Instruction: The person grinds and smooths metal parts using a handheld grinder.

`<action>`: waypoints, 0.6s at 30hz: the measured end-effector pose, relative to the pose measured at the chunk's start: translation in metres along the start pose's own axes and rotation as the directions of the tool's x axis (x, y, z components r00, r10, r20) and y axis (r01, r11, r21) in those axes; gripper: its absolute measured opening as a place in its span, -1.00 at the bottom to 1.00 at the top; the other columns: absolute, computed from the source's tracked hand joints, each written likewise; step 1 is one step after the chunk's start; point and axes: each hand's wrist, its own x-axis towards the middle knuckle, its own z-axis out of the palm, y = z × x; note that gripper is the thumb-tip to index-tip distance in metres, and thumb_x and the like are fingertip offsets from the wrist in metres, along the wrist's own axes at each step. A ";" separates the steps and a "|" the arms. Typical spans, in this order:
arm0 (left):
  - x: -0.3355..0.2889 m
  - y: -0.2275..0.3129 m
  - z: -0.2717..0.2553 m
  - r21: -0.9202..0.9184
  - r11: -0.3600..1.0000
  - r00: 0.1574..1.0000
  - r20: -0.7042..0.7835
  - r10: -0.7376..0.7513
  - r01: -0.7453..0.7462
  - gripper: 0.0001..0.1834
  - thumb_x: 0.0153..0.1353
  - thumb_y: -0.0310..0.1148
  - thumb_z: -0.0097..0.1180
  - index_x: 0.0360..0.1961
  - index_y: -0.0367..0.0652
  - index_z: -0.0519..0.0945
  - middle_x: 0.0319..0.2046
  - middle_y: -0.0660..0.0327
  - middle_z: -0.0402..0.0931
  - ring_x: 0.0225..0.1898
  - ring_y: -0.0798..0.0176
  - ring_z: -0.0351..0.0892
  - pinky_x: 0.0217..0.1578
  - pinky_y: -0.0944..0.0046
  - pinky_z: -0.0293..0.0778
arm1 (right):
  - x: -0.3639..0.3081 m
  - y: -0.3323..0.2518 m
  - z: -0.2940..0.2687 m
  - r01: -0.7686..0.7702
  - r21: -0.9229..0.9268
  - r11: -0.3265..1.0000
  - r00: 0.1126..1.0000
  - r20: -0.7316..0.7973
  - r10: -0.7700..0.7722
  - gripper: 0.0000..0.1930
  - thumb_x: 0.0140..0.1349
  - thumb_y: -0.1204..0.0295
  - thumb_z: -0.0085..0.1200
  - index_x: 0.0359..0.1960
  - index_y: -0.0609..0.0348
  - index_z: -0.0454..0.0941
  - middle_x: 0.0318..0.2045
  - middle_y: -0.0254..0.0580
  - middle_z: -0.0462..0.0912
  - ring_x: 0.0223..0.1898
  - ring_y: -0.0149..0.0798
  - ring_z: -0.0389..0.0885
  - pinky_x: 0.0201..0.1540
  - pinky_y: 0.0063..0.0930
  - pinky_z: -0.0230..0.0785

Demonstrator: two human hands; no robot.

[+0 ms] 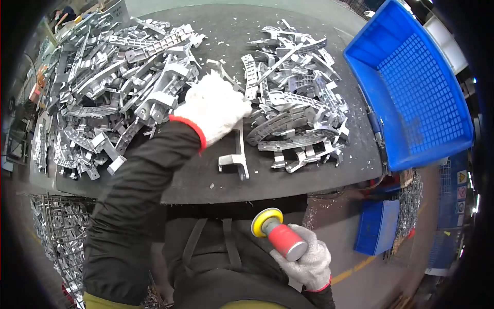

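Note:
My left hand [213, 108], in a white work glove with a red cuff, reaches across the table between two piles of metal parts. It is closed on a silver cast-metal bracket [240, 149], whose forked lower end shows below the hand. Glare on the glove partly hides the fingers. Close to my body, below the table's front edge, my right hand [309, 262] wears a similar glove. Its fingers are wrapped round a small red disc sander [286, 241], with the yellow round pad [266, 221] tilted up and to the left, apart from the metal parts.
A large heap of silver castings [128, 77] covers the left of the dark table [216, 188]; a smaller pile [298, 98] lies right of centre. One blue crate [411, 92] stands tilted by the right edge, another blue bin [377, 226] below. Wire baskets hold more castings.

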 end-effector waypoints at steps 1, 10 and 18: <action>0.006 -0.001 -0.014 0.050 0.998 0.976 0.215 0.022 -0.034 -0.90 0.18 -0.28 0.16 -0.30 0.01 0.63 -0.36 0.24 0.53 -0.25 0.05 0.55 -0.19 0.03 0.41 | -0.001 -0.001 -0.001 0.009 0.037 0.999 1.000 0.024 -0.010 -0.29 -0.06 0.27 0.58 0.13 0.13 0.45 -0.17 -0.13 0.74 -0.25 -0.07 0.79 -0.18 -0.25 0.65; -0.042 0.072 -0.039 0.003 0.999 0.992 -0.123 0.032 -0.032 -0.59 0.09 -0.25 0.32 -0.05 -0.13 0.55 -0.40 0.17 0.46 -0.32 0.08 0.52 -0.36 0.03 0.40 | -0.021 0.019 0.009 0.034 -0.108 0.994 0.996 -0.082 -0.043 -0.29 -0.08 0.15 0.59 0.07 0.20 0.53 -0.28 -0.16 0.75 -0.48 -0.16 0.76 -0.36 -0.36 0.65; -0.047 0.093 -0.041 -0.018 1.000 1.000 0.017 -0.018 0.019 -0.60 0.28 -0.39 0.12 0.15 -0.14 0.50 -0.46 0.19 0.53 -0.47 0.10 0.59 -0.50 0.12 0.52 | -0.015 0.017 0.004 0.155 -0.055 0.986 0.986 -0.056 -0.158 -0.28 -0.08 0.14 0.59 0.08 0.16 0.50 -0.21 -0.20 0.75 -0.45 -0.15 0.77 -0.38 -0.33 0.64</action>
